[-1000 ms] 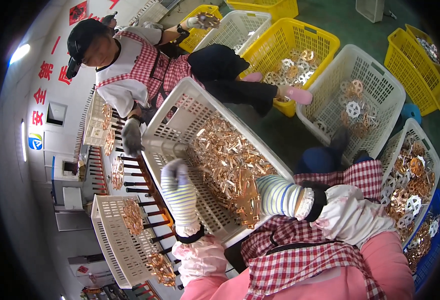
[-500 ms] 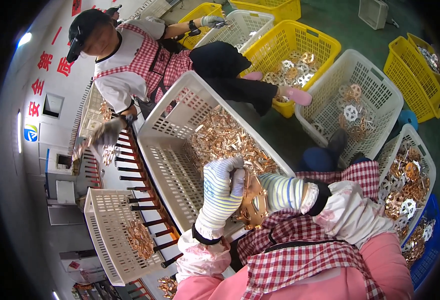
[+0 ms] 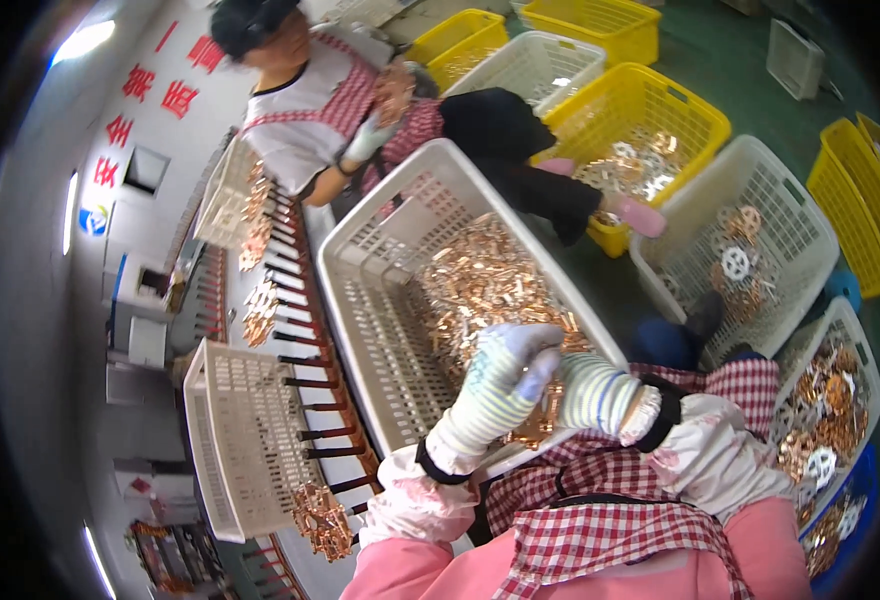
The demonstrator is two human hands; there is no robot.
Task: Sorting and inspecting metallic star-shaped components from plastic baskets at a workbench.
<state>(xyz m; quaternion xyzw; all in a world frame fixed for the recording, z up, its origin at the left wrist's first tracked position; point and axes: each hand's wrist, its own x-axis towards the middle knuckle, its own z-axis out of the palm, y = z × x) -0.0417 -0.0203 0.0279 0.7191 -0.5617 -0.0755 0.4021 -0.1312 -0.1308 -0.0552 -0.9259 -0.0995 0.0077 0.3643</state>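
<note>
Fingers of the left hand (image 3: pixel 500 385) are curled together in a striped glove over the copper parts (image 3: pixel 480 290), seemingly pinching a few pieces; whether anything is firmly clamped cannot be told, since the glove hides the contact.

Far left: a small white basket (image 3: pixel 225 450) stands tilted on the roller rack (image 3: pixel 310 400), with a clump of copper pieces (image 3: pixel 322 520) lying on the rack just below it. These are well apart from both hands.

Centre: the large white basket (image 3: pixel 360 290) holds the loose parts in a heap along its middle and near end. The left hand works at the near end of that heap, just inside the rim.

Right of it: the right hand (image 3: pixel 600 392), also gloved, meets the left at the same spot. Its fingertips are hidden behind the left glove, so their state cannot be told.

Judgement on the step in hand, which appears to be gathering parts from the heap: the thin stampings look prone to nesting and snagging on glove fabric. A shallow scoop from the heap's edge, with both hands kept low inside the rim, should limit spillage over the near wall.

Further right: floor baskets, white (image 3: pixel 760 185) and yellow (image 3: pixel 680 110), hold round discs. A second person (image 3: pixel 310 100) sits beyond.
</note>
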